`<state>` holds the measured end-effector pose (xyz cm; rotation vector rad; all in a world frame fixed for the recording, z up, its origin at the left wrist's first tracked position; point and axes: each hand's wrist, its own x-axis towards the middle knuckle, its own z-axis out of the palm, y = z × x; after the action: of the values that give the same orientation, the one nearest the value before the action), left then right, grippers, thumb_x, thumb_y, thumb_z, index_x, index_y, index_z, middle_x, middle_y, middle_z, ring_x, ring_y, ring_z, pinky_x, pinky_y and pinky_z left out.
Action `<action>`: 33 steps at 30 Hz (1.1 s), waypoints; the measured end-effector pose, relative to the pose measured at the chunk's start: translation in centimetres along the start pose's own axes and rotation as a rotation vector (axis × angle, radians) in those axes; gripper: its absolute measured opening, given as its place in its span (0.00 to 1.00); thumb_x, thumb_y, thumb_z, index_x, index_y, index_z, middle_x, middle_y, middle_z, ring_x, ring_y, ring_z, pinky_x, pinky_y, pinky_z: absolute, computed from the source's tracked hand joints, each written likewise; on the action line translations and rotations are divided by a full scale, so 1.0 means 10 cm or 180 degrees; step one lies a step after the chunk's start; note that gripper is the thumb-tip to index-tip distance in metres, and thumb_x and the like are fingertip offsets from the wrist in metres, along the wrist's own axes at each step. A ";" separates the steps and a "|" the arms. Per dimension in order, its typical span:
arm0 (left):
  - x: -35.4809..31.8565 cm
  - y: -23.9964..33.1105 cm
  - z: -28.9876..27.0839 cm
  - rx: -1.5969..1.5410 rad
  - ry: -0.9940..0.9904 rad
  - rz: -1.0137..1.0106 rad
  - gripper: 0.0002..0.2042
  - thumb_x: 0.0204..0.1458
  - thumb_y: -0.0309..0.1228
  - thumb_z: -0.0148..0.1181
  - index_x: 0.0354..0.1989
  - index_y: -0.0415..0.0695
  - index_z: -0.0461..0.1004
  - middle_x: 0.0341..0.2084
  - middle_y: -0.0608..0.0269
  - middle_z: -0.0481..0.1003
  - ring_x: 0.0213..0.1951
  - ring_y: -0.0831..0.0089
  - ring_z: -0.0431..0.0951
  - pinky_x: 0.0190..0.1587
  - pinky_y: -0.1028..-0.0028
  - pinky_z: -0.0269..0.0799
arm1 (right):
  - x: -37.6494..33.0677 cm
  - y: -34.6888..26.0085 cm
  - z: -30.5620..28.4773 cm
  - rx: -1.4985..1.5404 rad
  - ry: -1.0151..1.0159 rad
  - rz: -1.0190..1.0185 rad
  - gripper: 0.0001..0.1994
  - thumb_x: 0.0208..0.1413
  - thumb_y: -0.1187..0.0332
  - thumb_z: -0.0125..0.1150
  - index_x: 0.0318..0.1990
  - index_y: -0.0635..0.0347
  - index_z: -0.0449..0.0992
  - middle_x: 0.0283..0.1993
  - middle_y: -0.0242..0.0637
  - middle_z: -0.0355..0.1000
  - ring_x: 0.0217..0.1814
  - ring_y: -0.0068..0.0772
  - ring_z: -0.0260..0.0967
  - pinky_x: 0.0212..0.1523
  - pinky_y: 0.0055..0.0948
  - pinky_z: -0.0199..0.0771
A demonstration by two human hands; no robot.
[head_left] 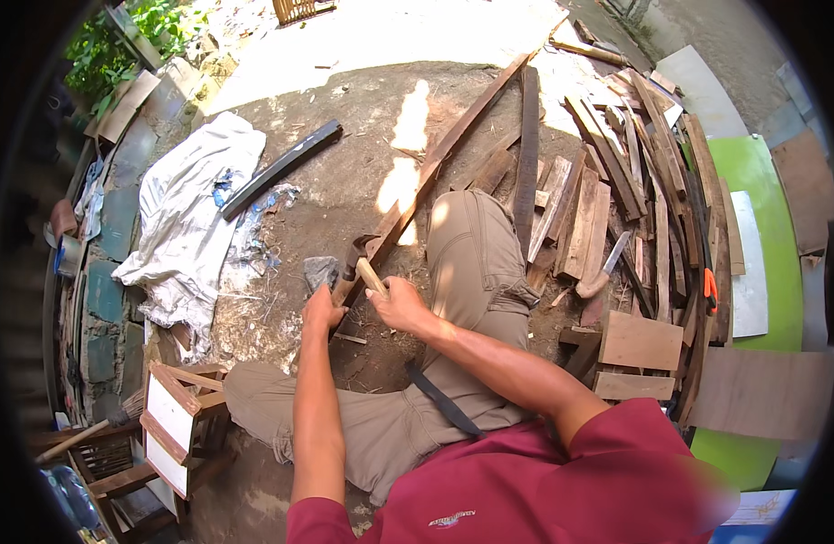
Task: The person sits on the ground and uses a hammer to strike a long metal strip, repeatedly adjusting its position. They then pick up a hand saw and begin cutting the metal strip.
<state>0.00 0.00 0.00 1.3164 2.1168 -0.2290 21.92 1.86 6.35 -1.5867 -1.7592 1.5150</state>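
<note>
We sit on the bare dirt ground (pixel 344 181) with legs folded, and both of our arms reach forward to the near end of a long wooden plank (pixel 435 163) that runs from just ahead of us away to the far right. Our right hand (pixel 400 306) is wrapped tight around the pale wooden handle of a hammer (pixel 360 263), fingers closed fully on it; the dark hammer head sits against the near end of the plank, though we cannot tell exactly how it bears on the wood. Our left hand (pixel 321 311) presses down on the plank's near end, just left of the hammer, fingers curled over the wood rather than spread. A grey stone (pixel 320 269) lies just beside the left hand, on the far side. To the right, beyond our knee, a heap of wood offcuts and boards (pixel 616 208) lies stacked. On the left we see a crumpled white sheet (pixel 185 213) and a dark curved strip (pixel 281 168) resting beside it. A small white-panelled wooden box (pixel 176 422) stands at the near left.
</note>
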 end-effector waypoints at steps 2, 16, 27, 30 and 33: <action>-0.01 0.02 0.18 0.0033 0.0011 0.0005 0.34 0.46 0.42 0.77 0.58 0.41 0.66 0.59 0.44 0.73 0.61 0.48 0.74 0.60 0.54 0.71 | -0.02 0.16 0.07 0.0020 0.0126 -0.0134 0.22 0.62 0.57 0.64 0.46 0.75 0.78 0.32 0.52 0.78 0.35 0.43 0.79 0.38 0.43 0.75; 0.26 0.19 0.58 -0.0387 0.0295 -0.0502 0.32 0.42 0.36 0.79 0.55 0.36 0.73 0.50 0.41 0.79 0.57 0.47 0.77 0.59 0.56 0.72 | -0.41 0.23 -0.53 0.2187 -0.0212 0.0695 0.17 0.68 0.58 0.58 0.47 0.67 0.70 0.26 0.31 0.69 0.22 0.22 0.66 0.18 0.28 0.64; 0.45 0.25 0.72 -0.0937 0.0817 0.0027 0.31 0.51 0.41 0.73 0.59 0.39 0.68 0.58 0.44 0.73 0.61 0.48 0.72 0.62 0.53 0.68 | -0.36 -0.01 -0.77 0.2832 -0.0613 0.1187 0.10 0.71 0.64 0.54 0.40 0.59 0.67 0.32 0.29 0.64 0.26 0.18 0.61 0.23 0.23 0.66; 0.39 0.49 0.65 -0.0829 0.0645 -0.0198 0.37 0.50 0.42 0.74 0.63 0.39 0.61 0.61 0.44 0.71 0.63 0.47 0.70 0.64 0.50 0.65 | -0.33 0.05 -0.80 0.2882 -0.0661 0.1357 0.10 0.71 0.64 0.55 0.40 0.59 0.66 0.32 0.29 0.64 0.26 0.18 0.61 0.23 0.22 0.65; 0.36 0.58 0.64 -0.0749 0.0540 -0.0410 0.42 0.49 0.41 0.75 0.68 0.40 0.56 0.64 0.46 0.68 0.66 0.49 0.67 0.65 0.47 0.62 | -0.31 0.06 -0.77 0.2952 -0.0713 0.1449 0.10 0.70 0.63 0.56 0.40 0.59 0.66 0.33 0.29 0.64 0.27 0.18 0.61 0.22 0.21 0.65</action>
<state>6.55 2.63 -6.20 1.0970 2.2926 0.0808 29.38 2.73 10.00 -1.3520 -0.5417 2.3039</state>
